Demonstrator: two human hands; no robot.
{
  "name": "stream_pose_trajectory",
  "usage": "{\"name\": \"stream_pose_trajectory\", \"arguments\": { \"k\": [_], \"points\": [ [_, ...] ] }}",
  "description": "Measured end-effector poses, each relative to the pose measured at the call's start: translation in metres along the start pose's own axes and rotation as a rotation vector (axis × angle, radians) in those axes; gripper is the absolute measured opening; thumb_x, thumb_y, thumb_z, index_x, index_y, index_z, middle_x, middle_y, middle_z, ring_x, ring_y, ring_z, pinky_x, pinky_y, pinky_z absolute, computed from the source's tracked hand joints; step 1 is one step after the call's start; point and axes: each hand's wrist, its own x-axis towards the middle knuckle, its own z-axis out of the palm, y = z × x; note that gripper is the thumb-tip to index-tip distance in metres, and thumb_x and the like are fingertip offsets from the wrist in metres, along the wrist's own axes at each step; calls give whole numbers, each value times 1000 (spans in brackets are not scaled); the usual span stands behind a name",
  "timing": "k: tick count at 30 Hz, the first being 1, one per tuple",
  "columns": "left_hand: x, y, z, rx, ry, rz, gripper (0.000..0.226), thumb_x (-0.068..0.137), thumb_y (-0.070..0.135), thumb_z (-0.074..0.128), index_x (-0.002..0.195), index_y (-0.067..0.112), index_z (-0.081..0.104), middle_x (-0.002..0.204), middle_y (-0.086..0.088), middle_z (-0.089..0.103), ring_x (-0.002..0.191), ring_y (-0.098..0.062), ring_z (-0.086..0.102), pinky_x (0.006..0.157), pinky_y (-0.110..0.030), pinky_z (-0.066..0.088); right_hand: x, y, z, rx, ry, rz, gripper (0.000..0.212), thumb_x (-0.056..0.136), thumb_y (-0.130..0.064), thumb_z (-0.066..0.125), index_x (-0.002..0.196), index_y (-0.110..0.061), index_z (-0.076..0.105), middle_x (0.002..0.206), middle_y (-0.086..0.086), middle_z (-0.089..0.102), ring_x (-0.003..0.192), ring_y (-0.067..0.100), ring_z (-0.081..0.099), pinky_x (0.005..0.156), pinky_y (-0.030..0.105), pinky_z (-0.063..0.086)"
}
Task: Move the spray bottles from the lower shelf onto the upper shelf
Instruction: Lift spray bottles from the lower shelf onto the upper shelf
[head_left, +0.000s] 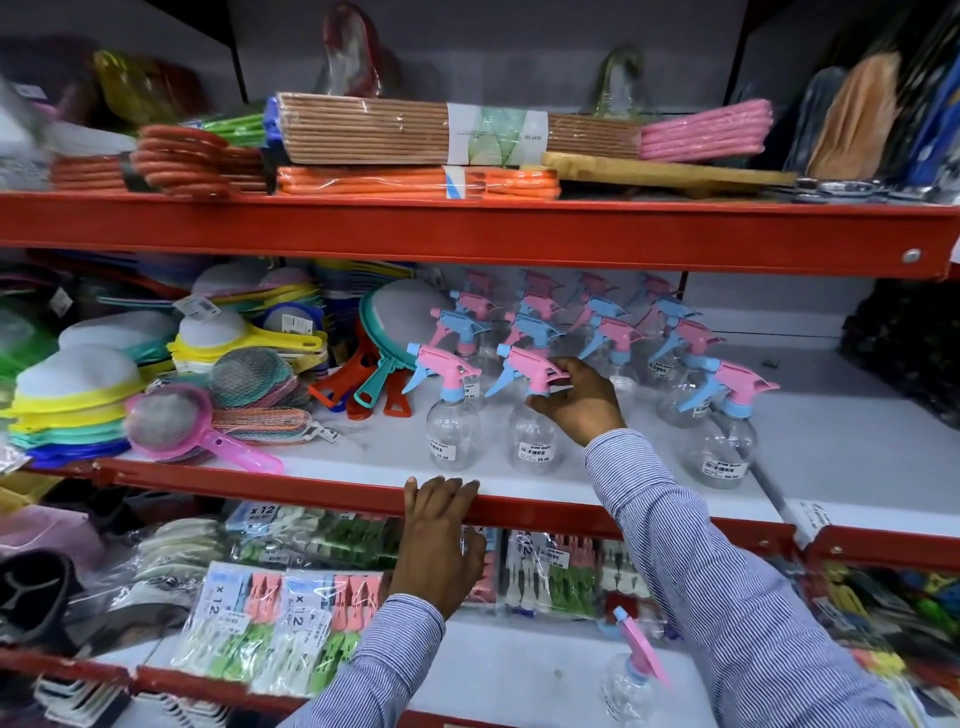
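Several clear spray bottles with pink and blue trigger heads stand in rows on the middle shelf (363, 452). My right hand (579, 402) grips the neck and pink head of a front-row spray bottle (532, 434). Left of it stands another bottle (452, 421), and one more (724, 431) stands at the right. A single spray bottle (631, 670) rests on the lower shelf (519, 670), under my right sleeve. My left hand (441, 535) lies over the red front edge of the middle shelf, fingers spread, holding nothing.
Plastic strainers (202, 431) and stacked lids fill the left of the middle shelf. Packs of clothes pegs (270, 613) lie on the lower shelf. The top shelf (467, 234) carries wrapped hanger bundles (415, 135). Bare white shelf shows right of the bottles.
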Motion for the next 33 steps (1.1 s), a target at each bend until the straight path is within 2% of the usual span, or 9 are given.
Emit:
{"name": "stream_pose_trajectory", "arguments": {
  "k": [9,12,16,20,22,25,27,31,33],
  "points": [
    [1,8,2,130,-15,-6,62,77,40,57,134,16,51,140,-10,53,138,-33,37,120,-55,13,-18,7,-20,14,-16,-43,89,66,-19,86,141,-21,38,112,0,62,92,14,57,79,25,48],
    [2,24,10,98,-2,67,65,78,42,50,135,13,49,142,-12,51,139,-34,36,119,-57,15,-52,26,-44,11,98,-44,65,68,-24,84,126,-20,55,104,-3,66,84,17,60,76,27,53],
    [4,54,34,20,-48,159,62,79,38,51,134,9,51,136,-13,57,135,-34,42,120,-52,15,-124,86,-62,36,240,43,16,75,-10,75,88,-18,68,77,-2,71,62,11,61,62,12,50],
    [4,71,50,-24,-39,107,53,76,26,63,125,8,56,125,-12,61,126,-32,48,119,-55,16,-167,167,-41,-103,47,301,21,71,-11,75,77,-27,64,80,6,75,70,21,69,70,28,55],
    [4,71,50,-11,-33,100,49,75,22,66,122,8,57,122,-11,62,122,-32,50,117,-55,18,-174,196,-24,-226,-70,382,22,72,-22,78,92,-19,69,97,11,75,85,26,70,75,27,50],
    [4,69,49,-9,-28,113,48,74,17,63,121,9,57,119,-11,62,119,-31,52,115,-55,21,-178,224,0,-415,-279,480,60,69,-42,79,118,-15,60,116,9,68,108,28,64,86,31,50],
    [4,69,48,-16,-28,110,48,74,14,65,121,9,57,119,-11,62,118,-31,52,115,-54,22,-178,239,11,-457,-332,535,63,65,-47,78,118,-18,59,115,9,67,108,28,64,86,33,51],
    [3,69,48,-15,-32,104,48,74,14,65,121,10,57,118,-10,62,117,-29,51,116,-51,21,-168,280,25,-486,-338,549,50,56,-36,73,102,-16,65,104,11,71,93,27,67,81,35,57],
    [2,68,48,-18,-26,104,48,74,14,65,122,10,57,118,-10,62,117,-29,51,117,-51,21,-168,240,6,-446,-294,498,49,56,-31,75,102,-17,70,101,10,74,88,25,69,75,30,57]
  ]
}}
